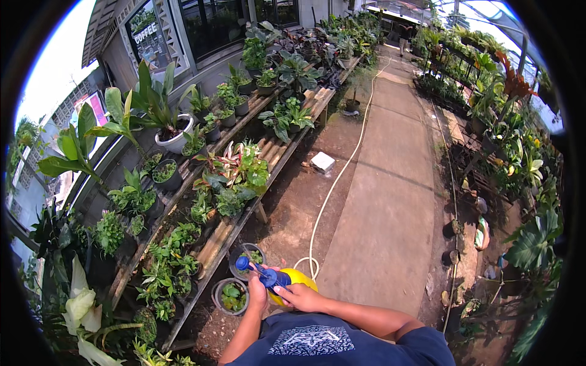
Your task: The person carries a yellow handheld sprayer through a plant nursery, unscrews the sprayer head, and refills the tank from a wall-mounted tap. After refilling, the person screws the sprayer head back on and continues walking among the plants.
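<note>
Close to my body I hold a pump pressure sprayer with a yellow tank (302,278) and a blue pump head (271,277). It lies tilted, with the round blue knob (242,263) pointing to the left. My left hand (259,292) wraps around the blue upper part beside the knob. My right hand (300,296) grips the sprayer where the blue head meets the tank, its fingers partly hiding that joint. Just left of my hands, two round pots with water plants, one nearer (231,296) and one farther (251,254), stand on the ground.
A slatted wooden bench (238,224) full of potted plants runs along the left. A pale hose (329,196) lies along the concrete path (389,196). Beside it sits a white block (322,162). Plant racks (485,151) line the right. Far ahead, a person (404,39) stands on the path.
</note>
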A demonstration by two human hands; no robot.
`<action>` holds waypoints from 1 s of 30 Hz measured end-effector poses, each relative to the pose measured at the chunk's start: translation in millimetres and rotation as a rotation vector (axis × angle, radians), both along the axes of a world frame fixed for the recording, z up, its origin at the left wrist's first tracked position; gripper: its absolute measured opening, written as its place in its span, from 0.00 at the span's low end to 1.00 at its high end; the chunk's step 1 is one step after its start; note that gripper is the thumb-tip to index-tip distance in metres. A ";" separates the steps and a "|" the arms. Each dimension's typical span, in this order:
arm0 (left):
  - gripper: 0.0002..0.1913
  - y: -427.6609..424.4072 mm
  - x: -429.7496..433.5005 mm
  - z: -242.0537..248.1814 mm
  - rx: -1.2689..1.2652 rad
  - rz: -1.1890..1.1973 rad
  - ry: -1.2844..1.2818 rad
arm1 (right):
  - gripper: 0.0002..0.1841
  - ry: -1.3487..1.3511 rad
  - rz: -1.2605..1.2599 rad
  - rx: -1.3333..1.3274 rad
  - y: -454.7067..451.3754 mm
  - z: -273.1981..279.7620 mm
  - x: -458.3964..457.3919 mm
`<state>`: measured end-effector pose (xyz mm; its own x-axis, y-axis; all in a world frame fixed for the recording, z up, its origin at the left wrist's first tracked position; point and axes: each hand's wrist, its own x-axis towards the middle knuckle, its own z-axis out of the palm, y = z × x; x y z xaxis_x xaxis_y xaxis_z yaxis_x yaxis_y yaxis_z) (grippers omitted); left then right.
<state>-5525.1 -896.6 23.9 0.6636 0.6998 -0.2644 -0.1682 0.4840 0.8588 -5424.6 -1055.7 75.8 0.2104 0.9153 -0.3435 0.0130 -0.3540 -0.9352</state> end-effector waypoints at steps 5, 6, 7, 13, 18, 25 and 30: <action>0.44 30.2 -33.9 20.4 0.140 -0.005 -0.019 | 0.34 0.223 -0.071 0.113 32.0 27.3 -19.0; 0.45 37.5 -35.5 22.6 0.163 -0.063 -0.005 | 0.33 0.388 -0.082 0.095 36.4 28.6 -20.8; 0.46 46.8 -35.0 24.3 0.185 -0.130 -0.009 | 0.32 0.521 -0.077 0.040 39.8 28.5 -19.7; 0.62 88.3 -1.8 15.9 0.216 -0.247 0.153 | 0.32 0.605 0.056 0.028 54.6 14.5 7.3; 0.59 79.0 49.9 -1.6 0.062 -0.345 0.029 | 0.31 0.628 0.008 -0.018 56.3 1.2 67.2; 0.42 51.1 165.0 -39.7 0.307 -0.438 0.125 | 0.36 0.278 -0.341 -0.035 25.1 -23.1 132.3; 0.36 14.4 233.6 -40.3 0.176 -0.627 0.158 | 0.37 0.295 -0.486 -0.078 -19.1 -25.9 163.2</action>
<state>-5291.5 -882.2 -16.5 0.9214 0.2356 -0.3091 0.2338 0.2993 0.9251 -5261.3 -1074.8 49.9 0.4863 0.7068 -0.5137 -0.4258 -0.3217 -0.8457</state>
